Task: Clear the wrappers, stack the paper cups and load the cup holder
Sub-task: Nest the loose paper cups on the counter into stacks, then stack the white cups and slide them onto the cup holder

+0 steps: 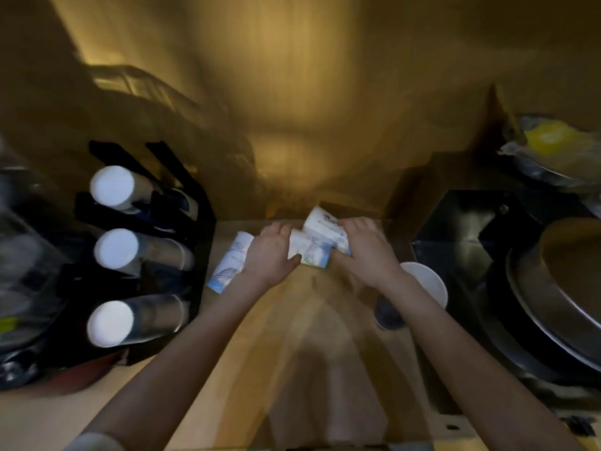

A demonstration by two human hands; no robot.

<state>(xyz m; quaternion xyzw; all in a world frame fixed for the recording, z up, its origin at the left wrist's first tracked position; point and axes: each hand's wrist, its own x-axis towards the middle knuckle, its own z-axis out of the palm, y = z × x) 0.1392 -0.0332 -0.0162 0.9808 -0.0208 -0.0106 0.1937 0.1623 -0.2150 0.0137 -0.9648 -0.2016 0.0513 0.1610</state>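
Both hands meet at the back of the wooden counter point(292, 336). My left hand point(271, 255) grips a short stack of white paper cups with blue print point(309, 250) lying on its side. My right hand point(364, 249) holds another printed paper cup point(320, 222) pressed against that stack. A longer stack of printed cups point(229, 263) lies on the counter just left of my left hand. A single cup point(422, 281) lies on its side under my right forearm. At the left stands the black cup holder point(195, 203), with three tubes showing white cup bottoms point(112, 187).
A black box point(455, 229) and stacked metal pans point(559, 307) fill the right side. A yellow-and-clear plastic wrapper point(549, 138) lies at the far right. Dark bags and containers point(19, 288) crowd the far left. The wall stands close behind the hands.
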